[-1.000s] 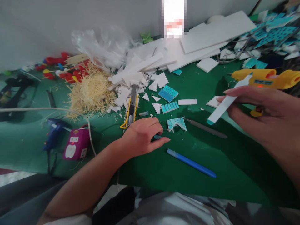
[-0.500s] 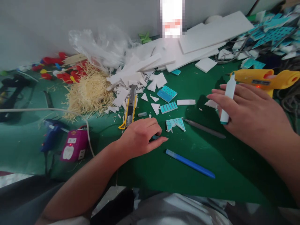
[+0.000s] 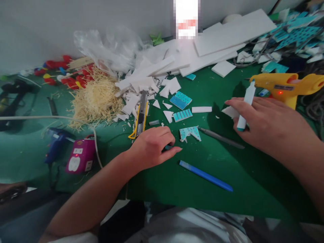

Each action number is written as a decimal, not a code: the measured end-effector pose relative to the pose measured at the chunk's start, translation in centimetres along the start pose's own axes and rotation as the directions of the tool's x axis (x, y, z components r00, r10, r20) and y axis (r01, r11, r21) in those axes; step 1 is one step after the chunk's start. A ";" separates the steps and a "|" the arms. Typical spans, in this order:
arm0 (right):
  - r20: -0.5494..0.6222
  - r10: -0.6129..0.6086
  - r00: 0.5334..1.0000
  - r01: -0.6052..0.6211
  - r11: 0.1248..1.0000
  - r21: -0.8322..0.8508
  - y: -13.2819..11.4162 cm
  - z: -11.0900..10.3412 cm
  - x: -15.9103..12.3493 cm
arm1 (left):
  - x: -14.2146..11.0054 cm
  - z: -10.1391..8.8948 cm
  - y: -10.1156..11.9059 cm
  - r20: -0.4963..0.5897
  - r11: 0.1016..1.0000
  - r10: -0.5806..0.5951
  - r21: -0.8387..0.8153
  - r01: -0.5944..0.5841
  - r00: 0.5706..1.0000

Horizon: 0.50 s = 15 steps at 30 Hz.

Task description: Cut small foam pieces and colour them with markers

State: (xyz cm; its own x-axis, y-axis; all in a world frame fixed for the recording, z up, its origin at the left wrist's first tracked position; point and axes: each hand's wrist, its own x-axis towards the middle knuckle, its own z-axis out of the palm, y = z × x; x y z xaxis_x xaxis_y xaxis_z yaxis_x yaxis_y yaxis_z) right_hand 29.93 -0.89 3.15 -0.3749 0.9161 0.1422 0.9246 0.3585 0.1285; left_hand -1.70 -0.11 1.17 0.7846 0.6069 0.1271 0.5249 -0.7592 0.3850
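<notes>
My right hand (image 3: 268,118) has a white marker (image 3: 247,104) with teal ends between its thumb and fingers, tip pointing up. A small white foam piece (image 3: 230,111) shows beside those fingers; whether they touch it I cannot tell. My left hand (image 3: 153,143) rests on the green table, fingers curled round a small dark teal piece (image 3: 168,147), mostly hidden. Just right of it lies a teal-dotted foam cutout (image 3: 189,134) with a notched edge. A blue pen (image 3: 206,176) lies nearer me, and a grey pen-shaped tool (image 3: 221,138) lies between the hands.
A yellow glue gun (image 3: 286,86) stands beyond my right hand. A yellow-black box cutter (image 3: 141,114) lies by white foam scraps (image 3: 131,104). Leftward are wood shavings (image 3: 97,96), a magenta power adapter (image 3: 80,156) and a blue glue gun (image 3: 57,143). White foam boards (image 3: 233,33) are stacked behind.
My right hand has lowered slightly with the marker, its fingers drawn in a little. A blue object by the yellow glue gun now shows. My left hand stays put.
</notes>
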 end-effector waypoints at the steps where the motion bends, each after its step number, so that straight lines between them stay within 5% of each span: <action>1: 0.018 -0.004 1.000 0.004 1.000 0.003 0.0 0.1 0.0 | 0.0 0.0 0.0 0.000 1.000 -0.001 -0.001 0.001 1.000; 12: -0.332 -0.037 0.943 0.054 0.998 0.040 -1.2 0.0 -1.5 | 0.0 0.0 0.1 -0.017 1.000 0.024 0.005 -0.024 1.000; 15: -0.352 -0.159 0.922 0.207 0.973 0.101 -2.1 -0.7 -1.9 | 0.0 -0.1 0.1 -0.016 1.000 0.029 -0.003 -0.029 0.999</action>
State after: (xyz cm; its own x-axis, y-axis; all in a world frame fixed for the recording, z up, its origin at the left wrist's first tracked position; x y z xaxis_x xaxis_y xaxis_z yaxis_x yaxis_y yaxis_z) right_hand 28.68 -3.51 3.33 -0.5165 0.7246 0.4563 0.8292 0.5563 0.0553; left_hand -1.67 -0.15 1.27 0.7943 0.5881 0.1524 0.5008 -0.7758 0.3839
